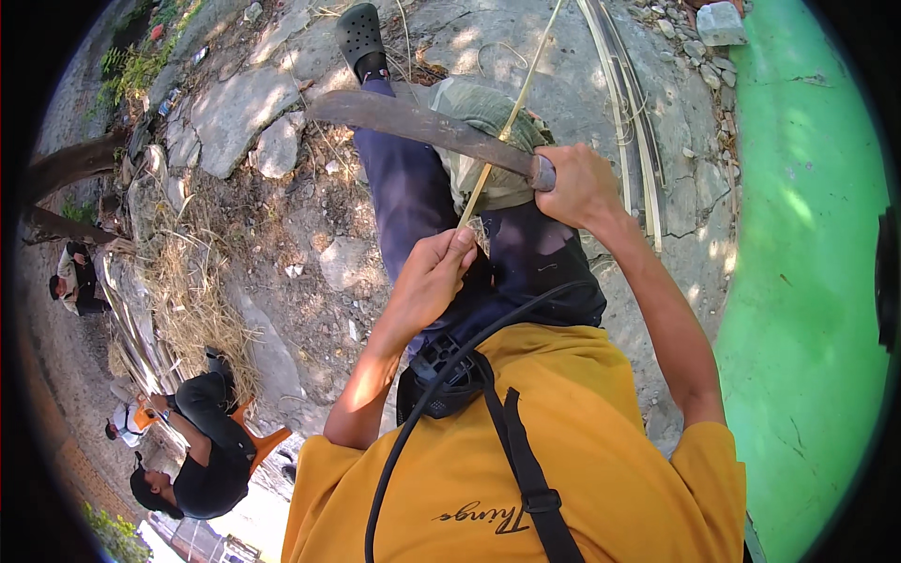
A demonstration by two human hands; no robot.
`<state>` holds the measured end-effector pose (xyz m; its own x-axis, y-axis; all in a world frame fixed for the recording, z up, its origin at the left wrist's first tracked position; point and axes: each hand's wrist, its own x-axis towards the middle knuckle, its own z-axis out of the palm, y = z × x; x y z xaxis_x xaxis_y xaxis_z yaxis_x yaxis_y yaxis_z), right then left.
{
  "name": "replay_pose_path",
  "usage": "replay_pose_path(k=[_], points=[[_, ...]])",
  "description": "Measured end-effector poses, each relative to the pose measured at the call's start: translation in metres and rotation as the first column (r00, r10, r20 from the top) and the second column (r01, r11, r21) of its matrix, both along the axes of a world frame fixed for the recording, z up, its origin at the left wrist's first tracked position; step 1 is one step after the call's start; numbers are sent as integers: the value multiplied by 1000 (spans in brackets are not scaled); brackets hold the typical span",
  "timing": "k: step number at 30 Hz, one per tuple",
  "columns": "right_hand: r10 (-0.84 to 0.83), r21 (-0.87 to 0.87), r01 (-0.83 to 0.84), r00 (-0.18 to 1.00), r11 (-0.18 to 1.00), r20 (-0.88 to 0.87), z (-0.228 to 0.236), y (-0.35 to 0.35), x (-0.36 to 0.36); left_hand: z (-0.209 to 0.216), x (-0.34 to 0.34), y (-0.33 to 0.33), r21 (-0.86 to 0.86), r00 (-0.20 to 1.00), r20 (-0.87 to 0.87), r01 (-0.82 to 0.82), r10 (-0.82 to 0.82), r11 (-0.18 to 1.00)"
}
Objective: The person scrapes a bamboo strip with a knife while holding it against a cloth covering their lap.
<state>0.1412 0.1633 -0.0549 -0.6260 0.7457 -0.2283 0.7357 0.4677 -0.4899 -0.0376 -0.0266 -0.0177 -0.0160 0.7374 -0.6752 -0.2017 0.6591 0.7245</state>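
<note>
My right hand (576, 186) is closed round the handle of a broad, dark machete (413, 127), whose blade points to the left over my lap. Pinched in my left hand (435, 272) is a thin, pale yellow strip (479, 190), probably split bamboo. The strip runs up and away from my left fingers, and the blade crosses it just left of the handle; I cannot tell how firmly they touch. Under both, a camouflage-patterned cloth (488, 113) is draped over my knee. My leg in dark trousers (399, 178) stretches forward to a dark clog (360, 36).
Long pale strips (631, 113) lie on the cracked stone ground to the right, beside a green surface (807, 235). A grey block (721, 23) sits at its far edge. To the left are shavings (192, 300) and a seated person (206, 441); others sit farther off.
</note>
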Motion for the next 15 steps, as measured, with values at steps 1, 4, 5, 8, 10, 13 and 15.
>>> replay_pose_path(k=[1,4,5,8,10,13,15], points=[[14,9,-14,1000,1000,24,2,-3,0,-1,-1,2,4,1000,-3,-2,2,1000],[12,42,-8,996,999,-90,-1,-7,-1,-13,-1,14,69,1000,-22,-11,12,998],[15,43,-11,996,999,-92,-1,-8,-1,-19,1,22,95,1000,-24,-10,12,995],[31,24,-30,999,999,-28,5,-13,1,-15,5,20,117,1000,2,-14,14,993],[-1,76,7,997,997,-81,-2,-1,2,-4,5,13,130,1000,24,-16,13,991],[2,11,-2,1000,1000,-1,0,-2,4,7,0,-5,-15,999,39,-18,18,1000],[6,39,-4,999,999,-52,-4,-5,3,-6,0,0,36,1000,0,1,-1,999]])
